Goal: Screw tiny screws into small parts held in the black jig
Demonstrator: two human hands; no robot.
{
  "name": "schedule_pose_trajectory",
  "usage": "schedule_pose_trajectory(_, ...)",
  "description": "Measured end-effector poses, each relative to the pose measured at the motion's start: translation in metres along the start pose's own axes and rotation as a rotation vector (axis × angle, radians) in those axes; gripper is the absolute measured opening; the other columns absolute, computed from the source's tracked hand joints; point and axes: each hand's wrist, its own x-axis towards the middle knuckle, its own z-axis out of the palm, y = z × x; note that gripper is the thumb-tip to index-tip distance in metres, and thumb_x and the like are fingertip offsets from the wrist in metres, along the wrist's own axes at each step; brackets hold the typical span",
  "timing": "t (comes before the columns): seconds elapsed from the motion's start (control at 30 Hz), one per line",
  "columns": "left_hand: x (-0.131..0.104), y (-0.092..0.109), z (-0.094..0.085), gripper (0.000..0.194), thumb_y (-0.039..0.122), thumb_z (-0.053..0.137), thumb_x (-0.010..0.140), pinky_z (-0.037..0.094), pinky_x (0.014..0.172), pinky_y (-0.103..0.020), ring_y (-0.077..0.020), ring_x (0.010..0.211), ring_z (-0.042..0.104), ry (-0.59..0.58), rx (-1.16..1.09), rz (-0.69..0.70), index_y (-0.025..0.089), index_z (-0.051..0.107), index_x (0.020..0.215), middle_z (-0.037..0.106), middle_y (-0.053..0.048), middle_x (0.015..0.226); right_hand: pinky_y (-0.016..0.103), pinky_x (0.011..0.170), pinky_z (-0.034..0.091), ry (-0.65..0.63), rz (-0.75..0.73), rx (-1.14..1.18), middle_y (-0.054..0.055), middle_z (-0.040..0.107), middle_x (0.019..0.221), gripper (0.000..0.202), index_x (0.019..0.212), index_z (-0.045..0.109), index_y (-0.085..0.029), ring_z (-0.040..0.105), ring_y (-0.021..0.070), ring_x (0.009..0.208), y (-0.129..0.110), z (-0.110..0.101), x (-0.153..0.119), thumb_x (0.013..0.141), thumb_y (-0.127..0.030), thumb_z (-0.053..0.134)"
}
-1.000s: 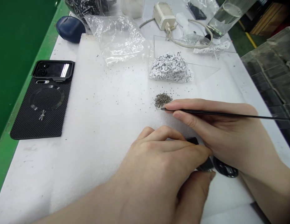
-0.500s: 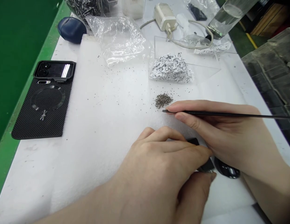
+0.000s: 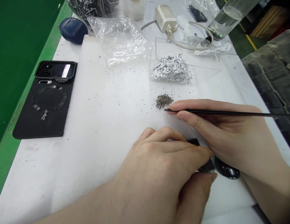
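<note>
My right hand [image 3: 219, 130] pinches slim black tweezers [image 3: 224, 113] between thumb and forefinger. Their tip points left, at the near edge of a small pile of tiny dark metallic pieces [image 3: 164, 101], too small to name for certain. Whether the tip grips a piece cannot be made out. My left hand [image 3: 161, 158] is curled, knuckles up, around a black block-like object [image 3: 206, 166] that it mostly hides. Beside that object, under my right hand, lies a glossy black rounded thing [image 3: 227, 169]. White foam sheet [image 3: 100, 155] spreads beneath both hands.
Behind the pile lies a clear bag of white, dark-marked bits [image 3: 171, 70]. Farther back are an empty plastic bag [image 3: 121, 40], a charger with cable [image 3: 165, 18] and a tilted clear container [image 3: 229, 18]. A black-cased phone [image 3: 48, 99] and a navy rounded object [image 3: 73, 30] lie left.
Very little differs. The whole view has shifted slightly, and the tweezers in my right hand have tilted a touch. My left hand keeps its hold on the black object.
</note>
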Motion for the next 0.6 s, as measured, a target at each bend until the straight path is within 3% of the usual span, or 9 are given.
schedule_pose_trajectory(0.6,0.0,0.0008,-0.0011,0.013,0.018,0.064,0.099,0.058,0.102,-0.044,-0.0256,0.103,0.071,-0.02,-0.002,0.01,0.022,0.076,0.096,0.08,-0.002,0.093,0.022,0.084,0.068,-0.003,-0.029,-0.008,-0.009,0.085,0.104,0.013,0.101,0.085,-0.037,0.083,0.0167,0.097,0.0014,0.0,0.0019,0.094,-0.03,0.077)
